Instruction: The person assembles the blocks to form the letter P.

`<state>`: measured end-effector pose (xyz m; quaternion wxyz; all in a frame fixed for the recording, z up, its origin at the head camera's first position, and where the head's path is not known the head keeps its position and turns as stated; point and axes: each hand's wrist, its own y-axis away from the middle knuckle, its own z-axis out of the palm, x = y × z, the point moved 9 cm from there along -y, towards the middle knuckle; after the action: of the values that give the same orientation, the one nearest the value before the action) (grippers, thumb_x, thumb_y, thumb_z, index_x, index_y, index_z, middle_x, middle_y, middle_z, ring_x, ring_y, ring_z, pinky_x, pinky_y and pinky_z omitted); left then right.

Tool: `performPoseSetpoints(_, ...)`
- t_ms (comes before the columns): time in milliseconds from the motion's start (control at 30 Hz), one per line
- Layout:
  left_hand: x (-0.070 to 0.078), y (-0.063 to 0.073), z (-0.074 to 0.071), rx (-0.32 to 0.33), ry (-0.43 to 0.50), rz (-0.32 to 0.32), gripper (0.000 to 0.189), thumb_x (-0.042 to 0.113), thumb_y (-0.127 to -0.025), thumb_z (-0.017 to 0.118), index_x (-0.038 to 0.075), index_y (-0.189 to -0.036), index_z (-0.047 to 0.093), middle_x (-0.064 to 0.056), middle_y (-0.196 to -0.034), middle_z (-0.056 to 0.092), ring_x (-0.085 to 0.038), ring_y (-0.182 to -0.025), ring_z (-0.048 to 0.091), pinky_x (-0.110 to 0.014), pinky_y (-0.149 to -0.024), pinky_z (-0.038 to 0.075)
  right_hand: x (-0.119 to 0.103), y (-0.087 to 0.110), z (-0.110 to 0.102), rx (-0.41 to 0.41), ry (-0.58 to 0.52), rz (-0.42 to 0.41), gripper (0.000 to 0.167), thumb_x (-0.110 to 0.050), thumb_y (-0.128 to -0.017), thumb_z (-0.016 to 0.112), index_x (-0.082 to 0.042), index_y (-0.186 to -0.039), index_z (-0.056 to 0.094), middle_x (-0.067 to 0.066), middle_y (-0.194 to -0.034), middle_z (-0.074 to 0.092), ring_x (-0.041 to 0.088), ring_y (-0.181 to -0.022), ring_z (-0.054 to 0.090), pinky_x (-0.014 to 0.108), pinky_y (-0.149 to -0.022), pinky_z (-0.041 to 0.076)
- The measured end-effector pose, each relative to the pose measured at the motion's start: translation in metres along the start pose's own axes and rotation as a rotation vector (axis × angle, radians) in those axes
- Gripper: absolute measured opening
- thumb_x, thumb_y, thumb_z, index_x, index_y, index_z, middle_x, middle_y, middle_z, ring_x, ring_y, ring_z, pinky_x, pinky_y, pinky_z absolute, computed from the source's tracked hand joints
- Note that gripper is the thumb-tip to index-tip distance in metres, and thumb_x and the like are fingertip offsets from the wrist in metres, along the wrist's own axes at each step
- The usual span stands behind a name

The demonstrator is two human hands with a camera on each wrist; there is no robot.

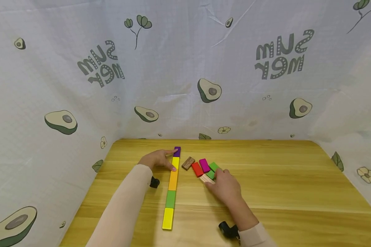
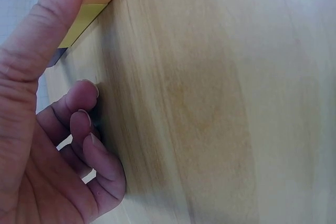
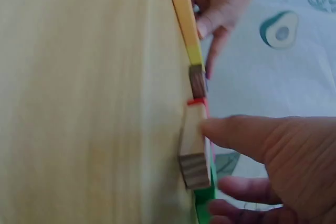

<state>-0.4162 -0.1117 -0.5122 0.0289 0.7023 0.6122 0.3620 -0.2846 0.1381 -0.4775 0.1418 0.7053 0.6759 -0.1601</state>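
A straight row of coloured blocks runs toward me: a purple block (image 1: 177,151) at the far end, a yellow block (image 1: 175,161), an orange block (image 1: 173,180), a green block (image 1: 170,199) and a nearer yellow block (image 1: 168,219). My left hand (image 1: 157,160) touches the row, index finger on the purple block, thumb beside the yellow and orange ones. Its other fingers hang loosely bent in the left wrist view. My right hand (image 1: 227,187) is at a loose cluster, thumb touching a pale striped wooden block (image 3: 193,145), fingers beside the green blocks (image 1: 214,166).
In the cluster lie a brown block (image 1: 188,163), a red block (image 1: 197,169) and a magenta block (image 1: 204,165). The wooden table (image 1: 281,178) meets a white printed sheet (image 1: 179,68) at its back and sides. Black wrist devices (image 1: 228,230) sit by both wrists.
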Motion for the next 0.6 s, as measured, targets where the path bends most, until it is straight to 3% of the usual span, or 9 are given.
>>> performPoseSetpoints(100,0.000,0.000,0.001,0.003,-0.003,-0.004,0.100,0.055,-0.071,0.089,0.054,-0.154,0.034,-0.011,-0.169,0.030,-0.040,-0.155,0.028,-0.068,-0.121,0.026,0.008,-0.001,0.001,-0.099,0.001,-0.017,0.040,-0.041,-0.083,0.083,-0.006,-0.096,0.068,0.006,-0.090,0.067,0.019,-0.074,0.058,0.036,-0.063,0.050)
performPoseSetpoints(267,-0.001,0.000,-0.001,0.007,0.010,-0.010,0.099,0.054,-0.071,0.090,0.054,-0.154,0.035,-0.010,-0.169,0.029,-0.040,-0.155,0.027,-0.069,-0.122,0.025,0.001,0.000,0.006,-0.208,-0.038,-0.094,0.030,-0.033,-0.078,0.088,-0.012,-0.090,0.071,0.000,-0.082,0.067,0.015,-0.072,0.055,0.031,-0.064,0.047)
performPoseSetpoints(600,-0.001,0.000,0.002,0.003,0.019,-0.018,0.100,0.052,-0.070,0.090,0.054,-0.153,0.035,-0.008,-0.168,0.032,-0.039,-0.155,0.028,-0.067,-0.122,0.025,-0.013,0.000,0.009,-0.223,-0.065,-0.194,0.018,-0.023,-0.079,0.083,-0.017,-0.086,0.068,-0.005,-0.074,0.060,0.014,-0.069,0.051,0.031,-0.064,0.045)
